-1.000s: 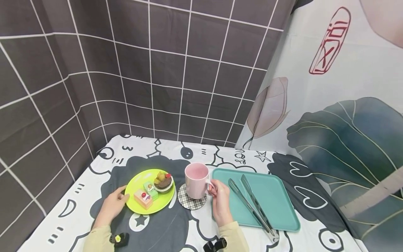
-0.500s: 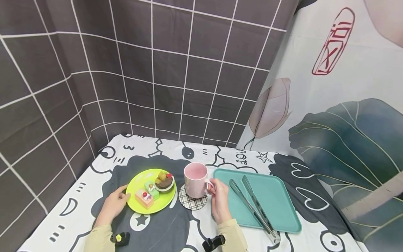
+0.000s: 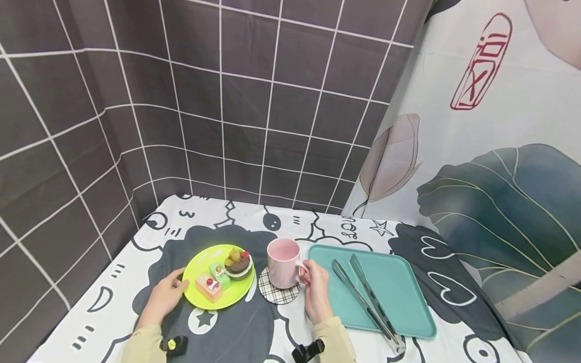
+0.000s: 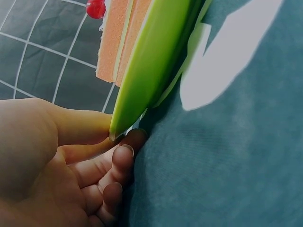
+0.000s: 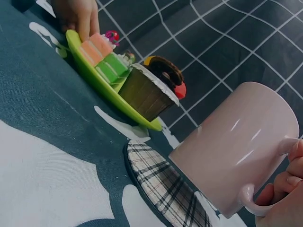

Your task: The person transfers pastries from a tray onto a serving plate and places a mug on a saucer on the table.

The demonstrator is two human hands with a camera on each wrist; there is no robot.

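My left hand (image 3: 165, 297) pinches the near-left rim of a lime-green plate (image 3: 192, 264), thumb on top and fingers under the edge in the left wrist view. On the plate stand a pink cake slice (image 3: 208, 288), a green cake slice (image 3: 220, 277) and a chocolate cupcake (image 3: 238, 264) with fruit on top. A pink mug (image 3: 282, 269) is held by its handle in my right hand (image 3: 316, 290). Its base overlaps a round plaid coaster (image 3: 268, 295) and tilts close over it in the right wrist view. The mug's base is partly hidden from the head view.
Right of the mug lies a teal tray (image 3: 399, 292). Metal tongs (image 3: 369, 302) rest across it, their joined end reaching past the near edge. A patterned cloth (image 3: 245, 333) covers the table, and a grid-lined curtain (image 3: 245, 101) rises behind it.
The pink mug has shifted very slightly left relative to the coaster. Both hands keep their holds, and the plate stays in place.
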